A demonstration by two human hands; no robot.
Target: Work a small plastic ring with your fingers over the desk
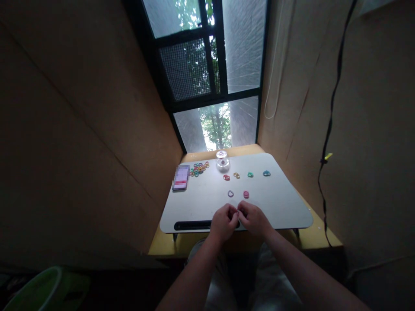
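My left hand (225, 220) and my right hand (253, 217) meet above the front edge of a white lap table (191, 207). Both have their fingers curled and pinched together; whatever they hold is too small or hidden to name. Just beyond them lie a pale purple ring-like band (230, 193) and a pink band (246, 194). Farther back, small bands sit in a row by colour: red (226, 177), yellow (236, 175), green (250, 174) and blue (266, 173). A mixed pile of coloured bands (198, 169) lies at the back left.
A clear round container (222, 163) stands at the table's back edge. A phone (180, 177) lies at the left. A black slot (193, 225) runs along the front edge. Walls close in on both sides, a window (217, 121) is behind, and a dark cable (330, 116) hangs at right.
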